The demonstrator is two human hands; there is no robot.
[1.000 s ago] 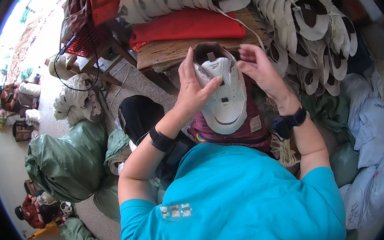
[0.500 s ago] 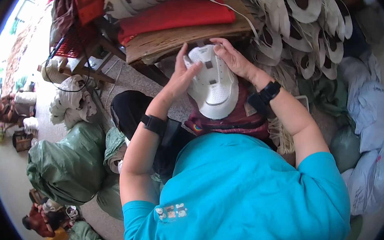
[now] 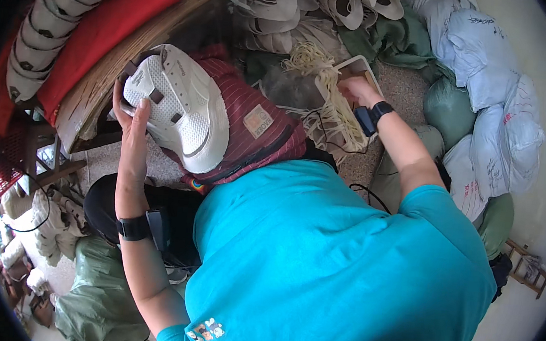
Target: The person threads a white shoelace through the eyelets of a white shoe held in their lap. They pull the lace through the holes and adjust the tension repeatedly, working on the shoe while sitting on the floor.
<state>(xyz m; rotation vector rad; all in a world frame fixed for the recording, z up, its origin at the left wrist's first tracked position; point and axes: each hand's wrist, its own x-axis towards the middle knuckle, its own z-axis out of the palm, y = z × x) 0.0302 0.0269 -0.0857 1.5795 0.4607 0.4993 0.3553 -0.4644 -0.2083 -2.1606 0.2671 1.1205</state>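
My left hand grips a white shoe upper at its far left end, thumb on top of the perforated mesh. The upper rests partly over the dark red striped apron on my lap, its rounded toe toward me. Off to the right, my right hand reaches into a white-rimmed open box. Its fingers are mostly hidden there, so whether they hold anything does not show. A bundle of cream laces hangs beside that hand.
A wooden bench at the upper left bears a red cloth and a row of nested shoe uppers. More uppers hang at the back. White sacks line the right; a green sack stands at the lower left.
My right hand has let go of the shoe upper and moved right to the box. The left hand keeps the upper. The view has turned to the right.
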